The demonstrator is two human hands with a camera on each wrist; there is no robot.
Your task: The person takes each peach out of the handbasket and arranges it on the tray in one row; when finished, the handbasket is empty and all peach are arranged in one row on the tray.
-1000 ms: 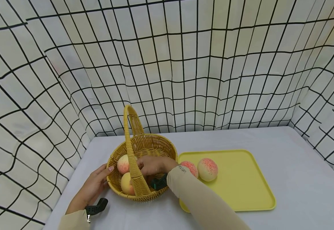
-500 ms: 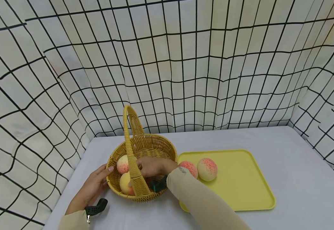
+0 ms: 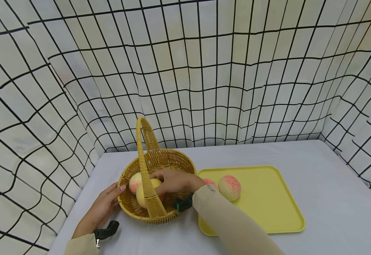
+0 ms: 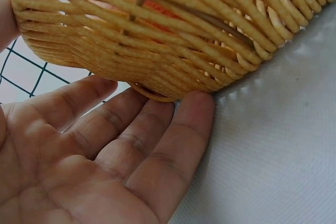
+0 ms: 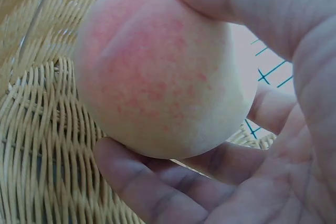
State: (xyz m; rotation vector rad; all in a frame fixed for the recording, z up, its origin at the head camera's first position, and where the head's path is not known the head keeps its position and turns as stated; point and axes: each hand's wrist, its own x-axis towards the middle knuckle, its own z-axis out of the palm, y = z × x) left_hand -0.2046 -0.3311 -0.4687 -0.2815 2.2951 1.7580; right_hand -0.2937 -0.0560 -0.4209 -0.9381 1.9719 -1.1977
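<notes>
My right hand (image 3: 174,182) reaches into the yellow wicker basket (image 3: 172,156) and grips a peach (image 5: 163,72), thumb on top and fingers beneath. In the head view the basket's tall handle partly covers this peach. Another peach (image 3: 135,182) lies in the basket at the left, close beside the held one. At the basket's left, my left hand (image 3: 104,205) rests against it, the thumb at the rim. The left wrist view shows its palm spread and the fairly straight fingers (image 4: 191,124) touching the outside of the woven wall low down, near the tabletop.
A yellow tray (image 3: 268,212) lies right of the basket. On it sit a pink-speckled peach (image 3: 230,187) and a second peach (image 3: 210,182), partly hidden by my right forearm. A white cloth covers the table (image 3: 325,191). Black-lined white curtains (image 3: 204,88) enclose the back and sides.
My right hand has shifted right and slightly up, bringing the gripped peach up and right from the front left of the basket. The left hand stays at the basket's side.
</notes>
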